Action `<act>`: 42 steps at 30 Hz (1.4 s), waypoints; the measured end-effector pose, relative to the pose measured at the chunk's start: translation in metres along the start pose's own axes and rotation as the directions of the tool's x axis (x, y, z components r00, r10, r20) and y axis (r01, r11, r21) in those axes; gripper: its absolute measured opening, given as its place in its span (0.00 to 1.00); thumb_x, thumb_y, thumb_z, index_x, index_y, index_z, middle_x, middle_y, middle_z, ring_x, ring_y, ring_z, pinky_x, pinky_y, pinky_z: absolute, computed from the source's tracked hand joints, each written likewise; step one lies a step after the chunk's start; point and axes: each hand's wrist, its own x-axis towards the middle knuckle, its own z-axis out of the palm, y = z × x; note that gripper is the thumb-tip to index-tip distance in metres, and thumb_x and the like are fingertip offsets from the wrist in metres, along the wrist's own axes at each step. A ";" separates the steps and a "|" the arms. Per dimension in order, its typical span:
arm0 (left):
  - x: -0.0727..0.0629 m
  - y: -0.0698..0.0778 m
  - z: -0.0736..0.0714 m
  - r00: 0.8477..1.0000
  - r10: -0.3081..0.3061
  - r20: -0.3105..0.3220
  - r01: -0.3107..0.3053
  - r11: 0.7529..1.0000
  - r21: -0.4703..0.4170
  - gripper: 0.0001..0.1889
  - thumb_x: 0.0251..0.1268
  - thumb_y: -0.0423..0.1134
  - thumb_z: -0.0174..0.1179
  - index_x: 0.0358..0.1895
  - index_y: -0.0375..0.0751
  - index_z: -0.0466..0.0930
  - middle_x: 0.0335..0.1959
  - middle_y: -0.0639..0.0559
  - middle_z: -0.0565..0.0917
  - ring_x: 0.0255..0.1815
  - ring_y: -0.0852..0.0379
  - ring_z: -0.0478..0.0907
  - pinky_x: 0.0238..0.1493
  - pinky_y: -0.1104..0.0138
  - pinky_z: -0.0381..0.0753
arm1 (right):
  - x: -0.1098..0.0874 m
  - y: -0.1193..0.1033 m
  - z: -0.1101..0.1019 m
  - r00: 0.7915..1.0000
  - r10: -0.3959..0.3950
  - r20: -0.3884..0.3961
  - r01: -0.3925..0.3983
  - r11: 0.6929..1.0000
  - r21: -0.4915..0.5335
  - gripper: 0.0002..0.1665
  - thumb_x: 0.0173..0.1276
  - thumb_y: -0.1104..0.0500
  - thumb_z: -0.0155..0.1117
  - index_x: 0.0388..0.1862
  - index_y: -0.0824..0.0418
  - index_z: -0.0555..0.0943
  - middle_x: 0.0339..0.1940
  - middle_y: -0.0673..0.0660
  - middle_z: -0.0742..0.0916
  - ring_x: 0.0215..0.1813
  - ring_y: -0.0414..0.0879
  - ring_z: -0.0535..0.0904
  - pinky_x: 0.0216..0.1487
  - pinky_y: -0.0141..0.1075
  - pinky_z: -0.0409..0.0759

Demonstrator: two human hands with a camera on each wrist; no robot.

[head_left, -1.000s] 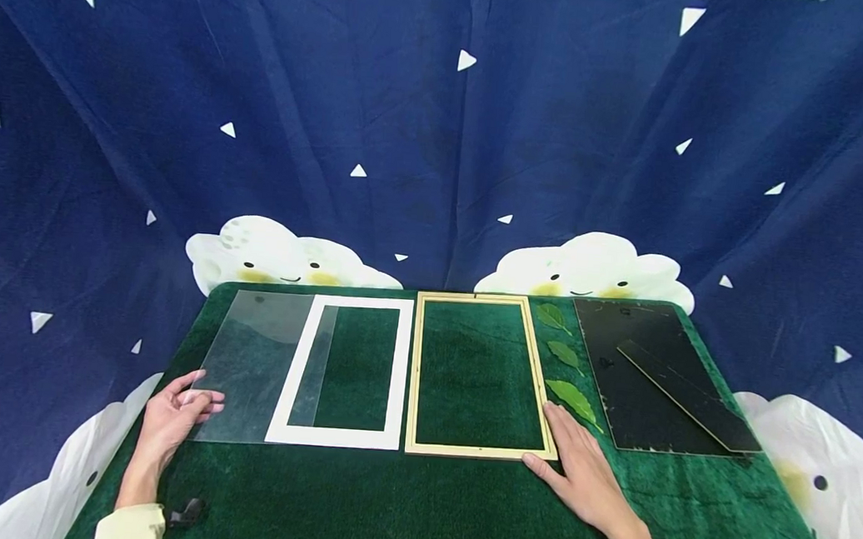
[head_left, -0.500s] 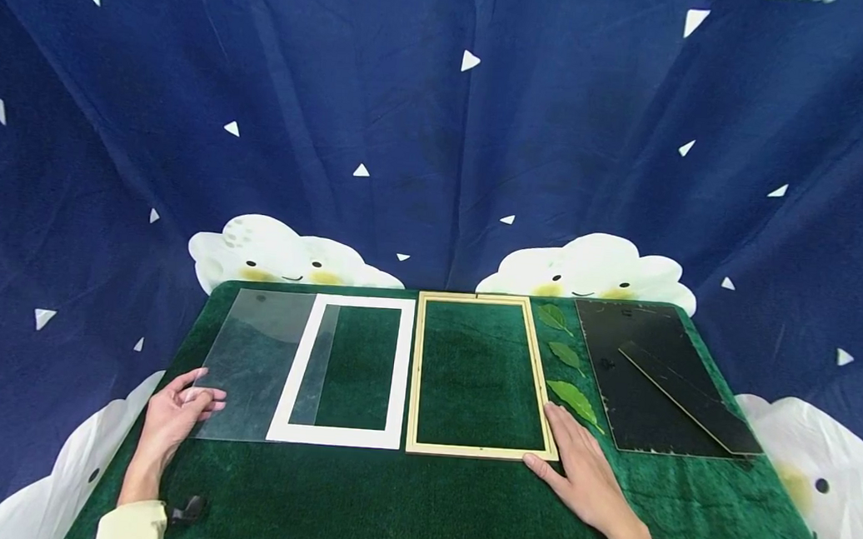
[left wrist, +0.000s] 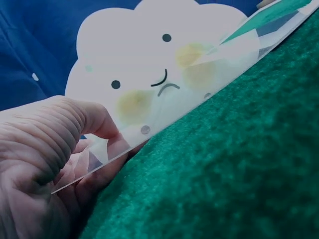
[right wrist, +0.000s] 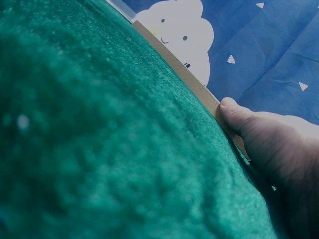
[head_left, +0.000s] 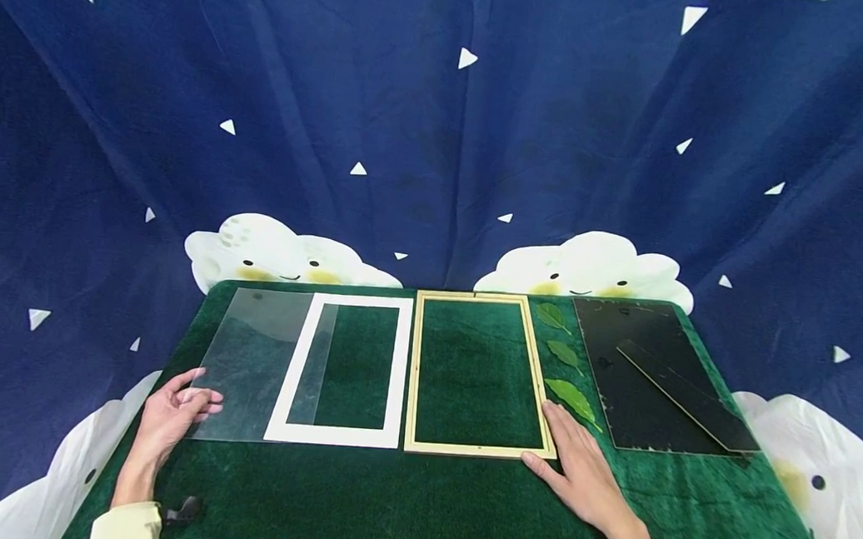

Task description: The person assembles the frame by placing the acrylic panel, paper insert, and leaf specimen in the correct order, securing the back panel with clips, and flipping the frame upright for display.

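Observation:
A clear plastic sheet (head_left: 248,365) lies at the left of the green felt table (head_left: 385,508), its right side under a white mat border (head_left: 333,435). My left hand (head_left: 173,418) pinches the sheet's near left corner. In the left wrist view the thumb (left wrist: 60,129) lies on top of the sheet (left wrist: 199,74) and the fingers sit beneath, lifting that corner slightly. A thin wooden frame (head_left: 414,368) lies in the middle. My right hand (head_left: 583,472) rests flat beside its near right corner, the thumb (right wrist: 232,109) against the frame's outer edge (right wrist: 184,74).
Three green leaves (head_left: 573,399) lie in a row between the wooden frame and a black backing board (head_left: 634,384) with its stand strip (head_left: 686,396). A small black clip (head_left: 185,509) sits by my left sleeve. Dark blue cloth with cloud prints hangs behind and around the table.

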 end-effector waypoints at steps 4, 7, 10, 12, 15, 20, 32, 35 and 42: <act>-0.001 0.003 -0.005 1.000 -0.008 0.029 0.007 1.000 0.017 0.34 0.78 0.30 0.57 0.78 0.23 0.52 0.33 0.64 0.91 0.28 0.64 0.89 0.28 0.74 0.84 | 0.001 -0.002 0.001 1.000 0.000 -0.005 0.000 1.000 0.008 0.52 0.74 0.37 0.66 0.85 0.59 0.58 0.82 0.64 0.68 0.81 0.64 0.61 0.73 0.65 0.59; -0.004 0.003 -0.008 0.999 0.013 0.048 -0.013 1.000 0.003 0.34 0.79 0.33 0.59 0.78 0.23 0.52 0.34 0.65 0.91 0.25 0.61 0.89 0.25 0.74 0.83 | 0.000 -0.003 0.002 1.000 0.001 -0.004 -0.001 1.000 0.010 0.52 0.74 0.36 0.66 0.85 0.59 0.59 0.82 0.64 0.68 0.81 0.64 0.61 0.73 0.65 0.59; -0.007 0.003 -0.008 0.997 0.036 0.062 -0.033 0.998 -0.055 0.31 0.79 0.32 0.58 0.75 0.24 0.55 0.35 0.63 0.91 0.22 0.59 0.89 0.23 0.74 0.83 | -0.002 -0.003 0.003 1.000 0.005 0.006 -0.005 1.000 0.016 0.52 0.74 0.36 0.65 0.85 0.60 0.59 0.82 0.64 0.68 0.82 0.64 0.61 0.73 0.65 0.59; -0.009 0.002 -0.008 0.997 0.047 0.069 -0.041 0.996 -0.085 0.28 0.79 0.32 0.58 0.73 0.26 0.57 0.35 0.62 0.92 0.22 0.58 0.89 0.22 0.74 0.83 | -0.002 -0.002 0.003 1.000 0.007 0.008 -0.007 1.000 0.016 0.52 0.74 0.36 0.65 0.85 0.60 0.59 0.82 0.64 0.68 0.82 0.64 0.61 0.73 0.65 0.59; -0.009 0.004 -0.006 0.996 0.051 0.066 -0.045 0.995 -0.089 0.25 0.80 0.32 0.57 0.72 0.29 0.59 0.36 0.63 0.91 0.22 0.59 0.88 0.23 0.74 0.83 | -0.001 -0.001 0.001 1.000 0.006 0.007 -0.006 1.000 0.013 0.52 0.74 0.37 0.65 0.85 0.61 0.58 0.82 0.64 0.68 0.82 0.64 0.60 0.73 0.65 0.59; -0.008 0.006 -0.006 0.996 0.055 0.065 -0.048 0.993 -0.104 0.21 0.81 0.32 0.55 0.70 0.37 0.62 0.37 0.64 0.91 0.22 0.61 0.88 0.23 0.74 0.82 | 0.002 -0.001 -0.001 1.000 0.004 0.013 -0.004 1.000 0.014 0.52 0.74 0.36 0.64 0.85 0.60 0.58 0.82 0.64 0.67 0.82 0.64 0.60 0.73 0.65 0.59; -0.008 0.005 -0.007 0.987 0.135 0.088 -0.115 0.972 -0.204 0.14 0.83 0.31 0.51 0.65 0.47 0.67 0.37 0.61 0.91 0.21 0.62 0.87 0.21 0.75 0.80 | 0.003 0.000 -0.002 1.000 0.006 0.016 -0.006 1.000 0.013 0.52 0.74 0.36 0.65 0.85 0.59 0.57 0.83 0.63 0.67 0.82 0.63 0.60 0.74 0.64 0.58; -0.009 0.004 -0.007 0.989 0.122 0.089 -0.099 0.969 -0.228 0.14 0.83 0.31 0.51 0.64 0.48 0.67 0.37 0.60 0.92 0.21 0.61 0.87 0.21 0.75 0.80 | 0.002 0.001 -0.001 1.000 0.006 0.016 -0.007 1.000 0.010 0.52 0.74 0.36 0.65 0.85 0.59 0.57 0.83 0.63 0.67 0.82 0.63 0.60 0.74 0.64 0.59; -0.009 0.003 -0.006 0.989 0.098 0.107 -0.060 0.947 -0.314 0.13 0.83 0.30 0.50 0.62 0.48 0.66 0.37 0.58 0.92 0.22 0.60 0.88 0.21 0.75 0.81 | 0.001 0.001 -0.001 1.000 0.001 0.013 -0.001 1.000 0.005 0.52 0.74 0.36 0.65 0.85 0.60 0.58 0.82 0.64 0.67 0.82 0.63 0.60 0.73 0.64 0.60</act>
